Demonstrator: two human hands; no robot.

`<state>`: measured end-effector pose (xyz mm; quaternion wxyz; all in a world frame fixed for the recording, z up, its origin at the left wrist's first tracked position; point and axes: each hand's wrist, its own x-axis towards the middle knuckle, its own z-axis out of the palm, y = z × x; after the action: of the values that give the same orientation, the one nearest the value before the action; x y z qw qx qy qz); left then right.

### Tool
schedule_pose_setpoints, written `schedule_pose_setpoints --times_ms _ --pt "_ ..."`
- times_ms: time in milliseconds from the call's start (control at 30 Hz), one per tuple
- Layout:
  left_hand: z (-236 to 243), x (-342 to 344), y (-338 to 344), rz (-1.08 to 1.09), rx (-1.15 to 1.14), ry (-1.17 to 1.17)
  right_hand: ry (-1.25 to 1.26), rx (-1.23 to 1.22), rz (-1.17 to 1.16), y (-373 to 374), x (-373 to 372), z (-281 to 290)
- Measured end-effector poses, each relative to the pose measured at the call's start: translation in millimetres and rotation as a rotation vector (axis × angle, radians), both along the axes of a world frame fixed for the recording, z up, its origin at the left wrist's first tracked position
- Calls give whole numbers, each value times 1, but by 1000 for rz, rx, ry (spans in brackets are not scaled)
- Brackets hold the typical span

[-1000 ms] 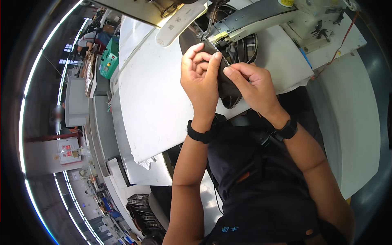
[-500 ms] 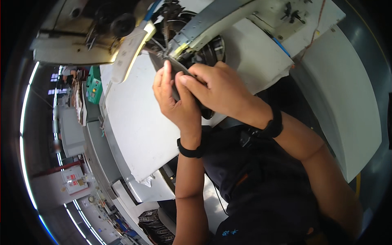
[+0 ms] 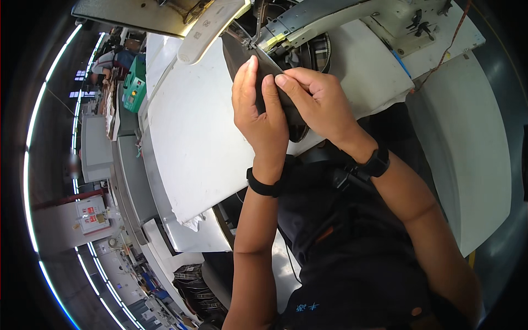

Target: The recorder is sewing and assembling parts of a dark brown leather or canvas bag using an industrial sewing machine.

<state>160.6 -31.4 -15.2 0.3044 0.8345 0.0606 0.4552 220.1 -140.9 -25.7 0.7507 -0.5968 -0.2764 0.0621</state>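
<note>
Dark brown fabric [image 3: 236, 58] lies under the sewing machine's needle area [image 3: 254, 43], with a toothed zipper [image 3: 271, 59] running along its edge toward me. My left hand [image 3: 261, 118] rests on the fabric, fingers stretched out and thumb apart, its fingertips just short of the needle area. To its right, my right hand [image 3: 324, 104] pinches the zipper edge between thumb and forefinger; its other fingers curl out of sight. The two thumbs are close together. More of the garment, with a plaid part [image 3: 320, 52], bunches beside the machine arm [image 3: 324, 19].
A white lamp or guard bar [image 3: 212, 30] hangs left of the needle. The white worktable [image 3: 192, 132] spreads to the left, and a pale side table [image 3: 467, 137] stands at right. A green box [image 3: 134, 85] and a person [image 3: 113, 61] are farther back. Plaid cloth [image 3: 192, 291] lies lower left.
The view has shifted, so machine and table sit higher and farther right. Both hands are slightly farther from the needle, and my right fingers have straightened along the zipper, showing more fabric.
</note>
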Motion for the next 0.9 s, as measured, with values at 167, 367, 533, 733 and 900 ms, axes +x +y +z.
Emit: schedule_pose_setpoints --times_ms 167,367,533,733,900 --pt "-1 -9 -1 -46 194 127 -40 3 -12 3 -1 -3" --pt "-4 -17 -4 -46 301 211 -85 15 -51 -1 -4 -6" --pt "7 -19 -8 -38 351 211 -36 -42 -41 -3 -6 10" --pt "22 -27 0 -64 420 321 3 -10 7 -7 -10 14" --pt "14 -22 0 -46 431 326 -1 -46 26 -7 -6 3"
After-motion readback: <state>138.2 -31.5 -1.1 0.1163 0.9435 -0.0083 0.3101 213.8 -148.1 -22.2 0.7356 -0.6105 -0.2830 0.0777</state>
